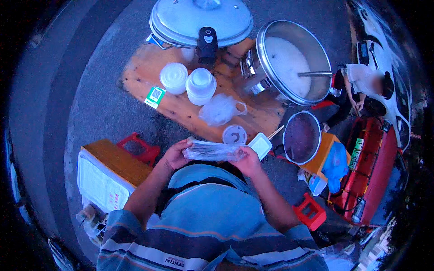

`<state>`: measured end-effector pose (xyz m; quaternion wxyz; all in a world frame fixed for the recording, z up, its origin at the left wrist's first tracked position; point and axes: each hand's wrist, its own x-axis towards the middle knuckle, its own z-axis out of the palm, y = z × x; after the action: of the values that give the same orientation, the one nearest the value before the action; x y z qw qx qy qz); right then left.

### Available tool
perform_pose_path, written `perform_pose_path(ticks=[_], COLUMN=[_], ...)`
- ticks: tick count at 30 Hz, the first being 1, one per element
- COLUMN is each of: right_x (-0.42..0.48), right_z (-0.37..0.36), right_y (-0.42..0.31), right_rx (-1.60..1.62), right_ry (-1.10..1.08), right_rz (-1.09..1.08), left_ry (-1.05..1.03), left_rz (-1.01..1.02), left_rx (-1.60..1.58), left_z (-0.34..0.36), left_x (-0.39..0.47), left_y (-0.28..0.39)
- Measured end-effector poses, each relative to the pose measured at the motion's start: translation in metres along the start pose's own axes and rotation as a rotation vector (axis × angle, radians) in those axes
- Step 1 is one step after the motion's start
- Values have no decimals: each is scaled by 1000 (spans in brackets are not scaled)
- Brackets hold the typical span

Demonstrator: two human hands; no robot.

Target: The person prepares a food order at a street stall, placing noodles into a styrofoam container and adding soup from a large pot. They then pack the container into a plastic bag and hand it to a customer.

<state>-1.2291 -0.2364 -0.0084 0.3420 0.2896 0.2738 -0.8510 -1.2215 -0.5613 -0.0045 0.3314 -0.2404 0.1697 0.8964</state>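
My left hand grips one end of a clear plastic package, held level in front of my waist. The package's other end is in my right hand; what it contains is too blurred to tell. Just beyond it, on a wooden table, lie a round clear lid, a knotted translucent plastic bag, a stack of white bowls and a stack of round white lids or tubs. Close to my right hand is a white rectangular container with thin sticks beside it.
A large lidded metal pot stands at the far side, an uncovered steel pot of white liquid right of it. Further right are a dark-filled bucket, a seated person and red vehicles. Red stools and a white-lidded box flank me.
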Motion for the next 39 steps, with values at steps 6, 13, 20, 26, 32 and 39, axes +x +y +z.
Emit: perform_pose_path(ticks=[6,13,20,26,32,39], right_x=[14,30,60,49,-7,22], right_z=[37,59,60,62,91,82], right_y=[-36,-33,-11,-24,-43,-17], right_rx=[-1583,-2186,-2330,-2263,-2188,-2202], right_ry=[214,331,390,447,509,362], right_rz=[-380,-466,-321,-281,-505,-571], left_ry=[281,375,299,199,89,166], left_rz=[132,261,243,185,150,167], left_rx=[209,192,226,186,143,202], left_z=[-47,-131,-116,-101,-75,-8], left_x=[1,-7,11,56,108,142], left_y=[14,35,28,1,-36,-60])
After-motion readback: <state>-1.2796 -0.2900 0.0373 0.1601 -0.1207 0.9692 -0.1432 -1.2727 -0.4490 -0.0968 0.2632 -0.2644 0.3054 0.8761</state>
